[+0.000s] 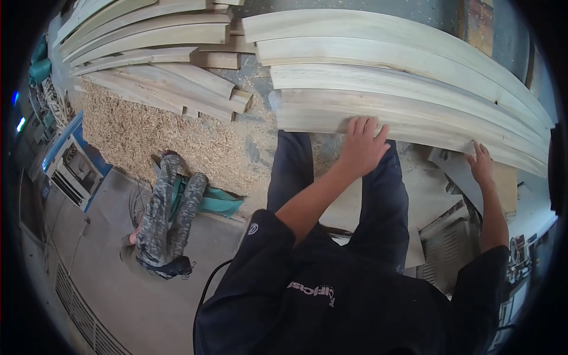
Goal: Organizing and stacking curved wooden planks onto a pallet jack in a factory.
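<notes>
Several long pale wooden boards [367, 52] lie side by side in front of me, running off to the right. My left hand [365, 145] rests with its fingers stretched on the nearest board [319, 111], close to its near edge. Farther right, my right hand [482, 164] touches the near edge of that same board, its fingertips up against the wood and its thumb apart. Neither hand's fingers wrap round the board as far as I can see. The undersides of the fingers are hidden.
Stacked boards [148, 35] lie at the upper left, beside a heap of wood shavings [148, 121]. Another person in camouflage trousers [163, 207] is at the left, near a green cloth [219, 204]. A blue-framed machine [74, 163] stands beyond. A slatted metal part [447, 251] sits below my right arm.
</notes>
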`<state>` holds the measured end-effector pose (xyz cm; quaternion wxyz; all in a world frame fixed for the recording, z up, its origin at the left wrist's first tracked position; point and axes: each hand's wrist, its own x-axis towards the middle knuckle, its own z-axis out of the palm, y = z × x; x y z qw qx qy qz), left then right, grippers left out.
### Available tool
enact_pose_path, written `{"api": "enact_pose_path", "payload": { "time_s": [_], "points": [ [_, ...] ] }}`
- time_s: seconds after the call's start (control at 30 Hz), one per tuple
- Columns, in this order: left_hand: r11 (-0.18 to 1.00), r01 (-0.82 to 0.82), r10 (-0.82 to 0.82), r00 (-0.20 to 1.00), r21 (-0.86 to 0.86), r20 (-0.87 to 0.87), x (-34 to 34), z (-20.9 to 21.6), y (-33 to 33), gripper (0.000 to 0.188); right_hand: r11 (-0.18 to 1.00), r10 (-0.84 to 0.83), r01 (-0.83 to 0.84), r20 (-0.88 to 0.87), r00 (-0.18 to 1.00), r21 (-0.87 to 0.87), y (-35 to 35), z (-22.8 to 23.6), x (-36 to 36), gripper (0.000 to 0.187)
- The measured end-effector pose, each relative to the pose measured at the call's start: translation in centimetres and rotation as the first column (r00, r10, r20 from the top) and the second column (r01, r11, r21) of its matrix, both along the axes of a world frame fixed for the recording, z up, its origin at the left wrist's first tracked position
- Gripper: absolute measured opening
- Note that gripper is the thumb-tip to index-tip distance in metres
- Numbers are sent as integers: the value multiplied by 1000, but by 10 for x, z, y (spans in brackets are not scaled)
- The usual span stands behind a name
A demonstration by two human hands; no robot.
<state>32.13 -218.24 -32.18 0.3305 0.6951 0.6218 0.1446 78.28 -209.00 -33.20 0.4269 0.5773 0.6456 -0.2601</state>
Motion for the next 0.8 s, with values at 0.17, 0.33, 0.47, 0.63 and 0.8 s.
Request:
{"api": "enact_pose_path", "payload": {
  "time_s": [0.17,0.33,0.47,0.63,0.8],
  "points": [
    [950,-299,298,954,-92,-22,-122,-7,-65,46,984,126,-58,-422,898,170,-1,-23,-130,74],
    [550,-753,784,614,-360,-87,-281,-56,-154,41,999,32,-35,-167,985,-14,-30,-7,-185,80],
    [452,-701,779,611,-551,-139,-359,-104,-227,47,986,148,-144,48,988,-83,-28,0,-203,80],
    [141,-752,862,413,-644,-293,-462,-182,-276,71,976,214,-214,-238,947,26,-54,-21,-334,75],
    [-181,-926,974,-123,-331,-188,-553,-283,-264,89,976,217,-168,-513,830,141,-107,-10,-489,58]
  ]
}}
